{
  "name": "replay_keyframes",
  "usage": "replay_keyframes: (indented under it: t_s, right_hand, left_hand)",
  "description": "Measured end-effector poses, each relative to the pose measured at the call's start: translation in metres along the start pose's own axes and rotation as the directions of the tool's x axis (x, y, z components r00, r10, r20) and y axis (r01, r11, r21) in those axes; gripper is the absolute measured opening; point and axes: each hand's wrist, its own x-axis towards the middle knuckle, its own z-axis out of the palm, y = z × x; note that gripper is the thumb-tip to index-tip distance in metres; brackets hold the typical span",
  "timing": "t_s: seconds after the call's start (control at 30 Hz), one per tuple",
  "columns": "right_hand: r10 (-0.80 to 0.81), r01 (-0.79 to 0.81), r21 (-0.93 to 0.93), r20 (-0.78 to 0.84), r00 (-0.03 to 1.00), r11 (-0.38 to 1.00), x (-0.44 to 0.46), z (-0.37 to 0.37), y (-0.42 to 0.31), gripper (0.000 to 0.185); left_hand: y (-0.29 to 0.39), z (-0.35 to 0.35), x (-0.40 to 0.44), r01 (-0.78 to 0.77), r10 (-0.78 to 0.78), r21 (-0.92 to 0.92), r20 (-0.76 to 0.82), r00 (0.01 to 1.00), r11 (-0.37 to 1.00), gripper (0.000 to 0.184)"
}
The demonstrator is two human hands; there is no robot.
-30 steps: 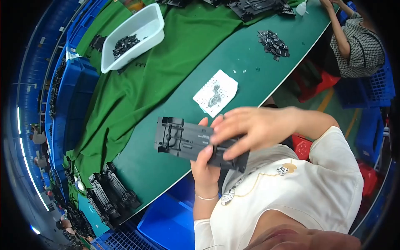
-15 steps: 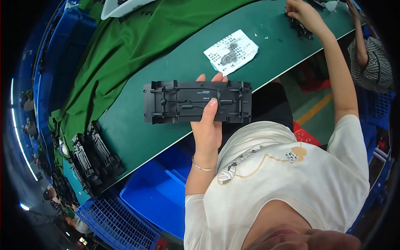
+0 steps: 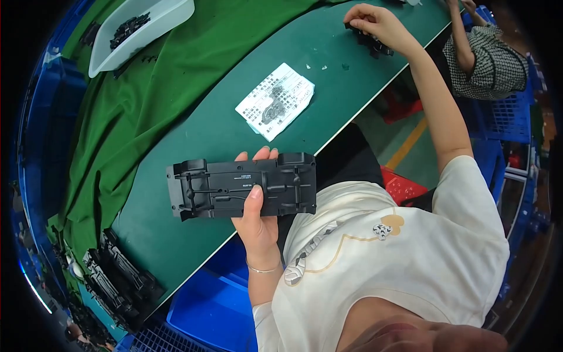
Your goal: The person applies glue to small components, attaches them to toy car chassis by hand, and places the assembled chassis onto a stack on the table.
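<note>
My left hand (image 3: 258,226) holds a black plastic toy car chassis (image 3: 220,201) over the table's near edge. Its thumb lies across the face with molded axles and pipes, while the fingertips show past the far side. At the upper right, my right hand (image 3: 378,24) is at a small pile of black plastic parts (image 3: 375,47). Its thumb and index finger are pinched on a small black part (image 3: 348,26) at the pile's edge; the exact shape of that part cannot be made out.
A printed paper sheet (image 3: 275,101) lies on the green table (image 3: 193,141). More black chassis (image 3: 111,281) stand at the lower left. A white tray (image 3: 141,38) of black parts sits on green cloth (image 3: 126,126). Another person's arm (image 3: 462,41) is at the upper right.
The view has shifted, so the table and paper appear further left and lower. The chassis stays in my left hand, slightly turned. My right hand remains at the parts pile.
</note>
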Motion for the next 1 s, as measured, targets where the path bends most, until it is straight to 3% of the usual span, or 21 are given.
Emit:
replay_keyframes:
  t_s: [0.07,0.27,0.37,0.43,0.47,0.5,0.6,0.77,0.87,1.0]
  right_hand:
    - [-0.254,0.251,-0.311,0.030,0.967,0.917,-0.002,0.002,-0.004,0.008]
    - [-0.255,0.255,-0.394,0.052,0.965,0.883,-0.010,0.007,-0.024,0.007]
    - [-0.247,0.231,-0.288,-0.018,0.969,0.929,-0.014,0.009,-0.037,0.009]
    - [-0.047,0.046,0.163,-0.001,0.999,0.986,-0.024,0.016,-0.047,0.010]
    - [0.052,-0.064,0.379,0.042,0.998,0.923,-0.028,0.020,-0.048,0.011]
    - [-0.190,0.184,0.304,-0.011,0.982,0.935,-0.031,0.028,-0.038,0.009]
    - [-0.138,-0.086,0.688,0.264,0.955,0.720,-0.047,0.050,-0.051,0.015]
    - [-0.020,-0.182,0.754,0.250,0.968,0.631,-0.051,0.069,-0.069,0.019]
    - [-0.047,-0.089,0.651,0.189,0.981,0.754,-0.048,0.073,-0.073,0.017]
    - [-0.073,-0.093,0.611,0.242,0.968,0.786,-0.053,0.082,-0.094,0.015]
  left_hand:
    - [0.001,0.000,-0.002,0.005,-0.005,-0.009,-0.007,1.000,1.000,0.053]
    - [0.001,-0.001,-0.003,0.004,-0.004,-0.023,-0.007,1.000,1.000,0.053]
    - [0.001,-0.001,-0.002,0.006,-0.006,-0.030,0.006,1.000,1.000,0.053]
    - [0.001,-0.002,-0.001,0.008,-0.008,-0.052,0.003,1.000,0.999,0.053]
    - [0.000,-0.002,-0.001,0.009,-0.009,-0.072,0.004,1.000,0.997,0.053]
    - [0.000,-0.003,0.000,0.009,-0.009,-0.090,0.007,1.000,0.996,0.052]
    - [0.001,-0.003,0.000,0.021,-0.021,-0.103,-0.001,1.000,0.995,0.052]
    - [0.000,-0.006,-0.001,0.034,-0.033,-0.115,0.009,0.999,0.993,0.052]
    - [0.000,-0.007,-0.001,0.027,-0.024,-0.114,0.026,0.999,0.993,0.051]
    - [0.001,-0.007,0.000,0.038,-0.035,-0.104,0.034,0.999,0.994,0.052]
